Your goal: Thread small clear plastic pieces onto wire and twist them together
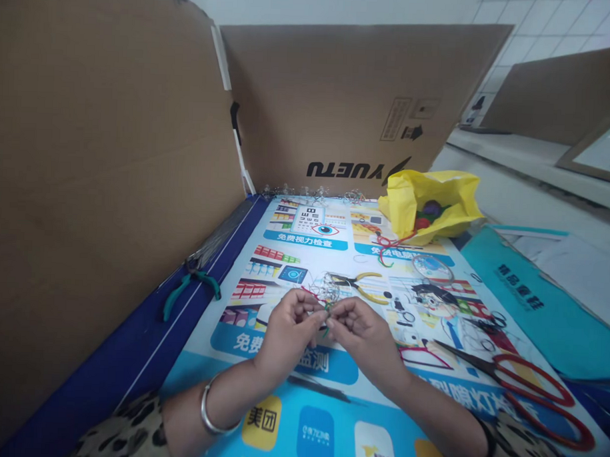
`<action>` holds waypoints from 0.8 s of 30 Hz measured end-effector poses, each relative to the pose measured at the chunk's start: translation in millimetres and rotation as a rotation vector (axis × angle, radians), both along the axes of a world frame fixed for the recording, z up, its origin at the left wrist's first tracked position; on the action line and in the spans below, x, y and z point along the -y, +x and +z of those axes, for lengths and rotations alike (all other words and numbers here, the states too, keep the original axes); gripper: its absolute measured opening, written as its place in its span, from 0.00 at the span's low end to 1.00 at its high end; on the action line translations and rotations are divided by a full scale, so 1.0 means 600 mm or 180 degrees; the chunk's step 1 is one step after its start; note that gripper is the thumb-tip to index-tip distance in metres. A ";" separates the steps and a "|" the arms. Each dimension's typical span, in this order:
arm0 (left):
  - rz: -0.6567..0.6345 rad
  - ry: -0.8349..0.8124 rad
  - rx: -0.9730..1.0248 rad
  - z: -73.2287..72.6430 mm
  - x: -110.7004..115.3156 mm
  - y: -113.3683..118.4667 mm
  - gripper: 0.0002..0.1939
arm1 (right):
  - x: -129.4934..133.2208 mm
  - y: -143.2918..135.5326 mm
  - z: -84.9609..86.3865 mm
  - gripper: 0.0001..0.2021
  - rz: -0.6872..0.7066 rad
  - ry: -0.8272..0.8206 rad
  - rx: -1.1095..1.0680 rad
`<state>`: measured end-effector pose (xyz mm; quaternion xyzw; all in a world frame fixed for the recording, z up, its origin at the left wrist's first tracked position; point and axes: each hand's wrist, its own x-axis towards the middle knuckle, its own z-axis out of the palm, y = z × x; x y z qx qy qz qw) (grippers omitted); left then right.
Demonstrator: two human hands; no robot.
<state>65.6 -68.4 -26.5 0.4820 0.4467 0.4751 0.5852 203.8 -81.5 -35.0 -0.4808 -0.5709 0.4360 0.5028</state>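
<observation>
While a green strand [327, 330] sits just below the frame's centre, the left hand [292, 323] and right hand [360, 327] pinch it between fingertips; just above lie tangled wire [329, 287] and yellow-handled pliers [354, 282], with red-handled scissors [500, 376] lower right.

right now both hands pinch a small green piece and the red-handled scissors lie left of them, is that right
Left is wrong: in the head view, the scissors lie to the right of the left hand and right hand, which do pinch a small green piece.
</observation>
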 end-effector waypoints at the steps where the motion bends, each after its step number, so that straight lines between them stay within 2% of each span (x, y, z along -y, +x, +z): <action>1: 0.0026 -0.0018 -0.0024 -0.001 -0.001 0.000 0.12 | 0.000 0.000 0.000 0.06 0.0004 0.0012 0.0026; 7: 0.0228 0.0394 -0.0501 -0.006 -0.004 -0.001 0.07 | 0.002 -0.003 0.001 0.06 -0.0089 0.0009 0.0174; 12: 0.0201 0.0645 -0.0779 -0.002 0.002 -0.004 0.05 | 0.002 -0.006 0.002 0.07 -0.0254 -0.0086 0.0282; 19: 0.0166 0.0813 -0.0963 -0.005 0.003 -0.004 0.05 | 0.000 -0.005 0.008 0.06 -0.0133 -0.0089 0.0330; 24: 0.0121 0.0846 -0.1130 -0.015 -0.001 -0.007 0.09 | -0.005 0.000 0.008 0.07 -0.0028 -0.0127 0.0358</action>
